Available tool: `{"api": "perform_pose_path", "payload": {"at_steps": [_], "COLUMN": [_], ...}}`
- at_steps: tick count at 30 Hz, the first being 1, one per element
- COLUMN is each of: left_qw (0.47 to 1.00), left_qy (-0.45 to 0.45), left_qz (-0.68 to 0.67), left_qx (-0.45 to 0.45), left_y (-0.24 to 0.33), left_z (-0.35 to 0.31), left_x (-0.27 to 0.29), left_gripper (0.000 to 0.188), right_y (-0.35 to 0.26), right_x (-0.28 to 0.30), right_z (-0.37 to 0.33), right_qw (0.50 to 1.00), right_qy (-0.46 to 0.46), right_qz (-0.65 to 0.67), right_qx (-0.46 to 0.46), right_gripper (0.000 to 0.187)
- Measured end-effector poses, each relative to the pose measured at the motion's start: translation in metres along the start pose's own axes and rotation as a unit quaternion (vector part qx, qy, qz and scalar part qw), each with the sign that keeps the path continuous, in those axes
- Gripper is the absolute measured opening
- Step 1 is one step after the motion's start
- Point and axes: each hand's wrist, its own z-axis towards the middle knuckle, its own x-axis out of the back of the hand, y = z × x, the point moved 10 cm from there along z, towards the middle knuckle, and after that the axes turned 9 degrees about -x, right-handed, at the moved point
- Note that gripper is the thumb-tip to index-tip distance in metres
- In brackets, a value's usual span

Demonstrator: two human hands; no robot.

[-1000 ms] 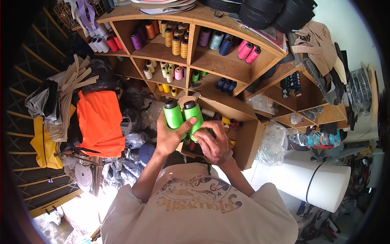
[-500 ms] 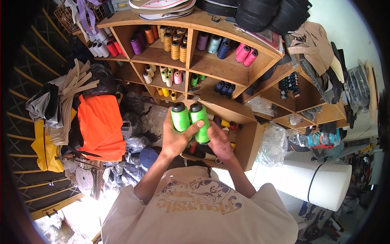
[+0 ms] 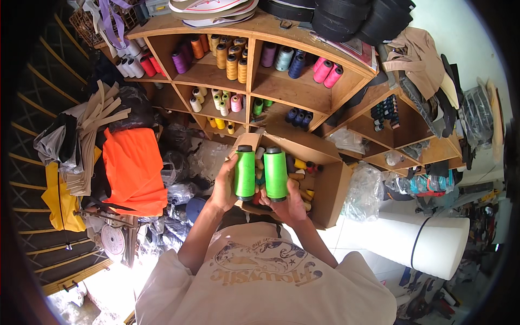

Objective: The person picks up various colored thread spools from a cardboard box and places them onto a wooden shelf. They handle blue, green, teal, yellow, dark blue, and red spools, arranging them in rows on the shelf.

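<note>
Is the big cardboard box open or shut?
Open: behind the green spool in the right hand, you can look into the cardboard box and see other spools lying inside.

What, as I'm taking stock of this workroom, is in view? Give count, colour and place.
Green spools: 2, bright green, one in each hand
Box: 1, brown, behind the held spools
Box spools: many, mixed, in the box
Shelves: count unclear, brown, top centre and right
Shelf spools: many, mixed, in the shelves
Rolls: count unclear, black, atop the shelves
Orange cloth: 1, orange, left
Yellow cloth: 1, yellow, far left
Strips: several, tan, upper left
Bags: several, dark, left of centre
Plastic bag: 1, clear, right of the box
Big roll: 1, white, lower right
Shirt: 1, pale, lower centre
Left hand: 1, bare, around left spool
Right hand: 1, bare, around right spool
</note>
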Motion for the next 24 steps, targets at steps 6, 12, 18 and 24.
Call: {"api": "perform_pose_path", "payload": {"at_steps": [6, 12, 18, 24], "left_qw": [0.999, 0.998, 0.992, 0.987], "left_qy": [0.023, 0.046, 0.113, 0.159], "left_qz": [-0.015, 0.029, 0.037, 0.008], "left_qx": [0.018, -0.032, -0.029, -0.002], "left_y": [-0.021, -0.027, -0.057, -0.095], "left_z": [0.005, 0.015, 0.007, -0.006], "left_x": [0.012, 0.044, 0.091, 0.121], "left_gripper": [0.056, 0.054, 0.059, 0.063], "right_y": [0.012, -0.028, -0.079, -0.103], "right_x": [0.066, 0.125, 0.244, 0.363], "right_z": [0.001, 0.044, 0.166, 0.312], "right_qw": [0.990, 0.977, 0.641, 0.582], "right_qy": [0.131, 0.150, 0.301, 0.394], "right_qz": [0.044, -0.151, -0.697, -0.711], "right_qx": [-0.018, 0.033, 0.115, 0.027], "right_gripper": [0.039, 0.033, 0.081, 0.098]}}
